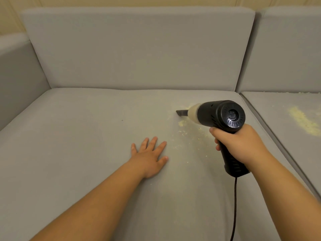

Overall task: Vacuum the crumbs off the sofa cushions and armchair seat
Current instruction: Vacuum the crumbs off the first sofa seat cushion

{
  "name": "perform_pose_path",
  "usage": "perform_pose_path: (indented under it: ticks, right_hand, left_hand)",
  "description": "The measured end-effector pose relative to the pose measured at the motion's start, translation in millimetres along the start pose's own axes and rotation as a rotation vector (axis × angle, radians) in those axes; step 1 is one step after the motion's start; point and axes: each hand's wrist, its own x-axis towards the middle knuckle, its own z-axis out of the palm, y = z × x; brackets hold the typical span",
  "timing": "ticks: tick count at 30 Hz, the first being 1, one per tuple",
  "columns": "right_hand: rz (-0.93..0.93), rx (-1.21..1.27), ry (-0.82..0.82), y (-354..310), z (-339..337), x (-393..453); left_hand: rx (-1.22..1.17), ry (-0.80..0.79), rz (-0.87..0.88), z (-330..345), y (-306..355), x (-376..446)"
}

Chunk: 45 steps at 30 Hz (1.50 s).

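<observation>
A grey sofa seat cushion [86, 136] fills the view. My right hand [241, 145] grips the handle of a black handheld vacuum [224, 115]. Its dark flat nozzle [181, 112] points left and touches the cushion beside pale yellow crumbs [182, 123]. More crumbs are scattered between the nozzle and my right hand. My left hand [150, 157] lies flat on the cushion with fingers spread, to the left of the crumbs.
A second seat cushion [278, 119] at the right carries a thick streak of yellow crumbs [304, 120]. Grey back cushions [139, 49] rise behind, and an armrest [17, 75] stands at the left. The vacuum's black cord [234, 206] hangs toward the bottom edge.
</observation>
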Motion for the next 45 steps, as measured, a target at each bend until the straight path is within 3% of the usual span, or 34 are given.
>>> perform_pose_path:
  ticks: [8,14,22,28,33,39,45]
  right_hand:
    - [-0.021,-0.019,-0.123,0.6,-6.4,-1.1]
    - [0.012,0.056,0.048,-2.2,3.6,13.8]
    - [0.047,0.123,-0.032,4.7,19.9,22.7]
    - [0.052,0.138,0.067,7.8,21.6,25.2]
    - [0.074,0.158,-0.025,8.9,11.1,27.2]
    - [0.083,0.205,0.225,13.4,0.9,31.6]
    - [0.100,0.225,0.174,18.1,-6.2,31.3]
  left_hand:
    - [-0.005,-0.004,0.001,-0.1,0.2,-0.4]
    - [0.000,-0.001,0.006,0.4,0.2,-1.9]
    - [0.006,0.007,0.004,3.1,-1.2,1.2]
    - [0.001,0.004,0.003,3.5,-1.8,1.2]
    - [-0.005,0.007,0.003,3.6,-1.1,1.4]
    - [-0.004,0.007,0.006,4.5,-3.1,2.3]
    - [-0.002,0.010,0.006,3.4,-2.4,2.2]
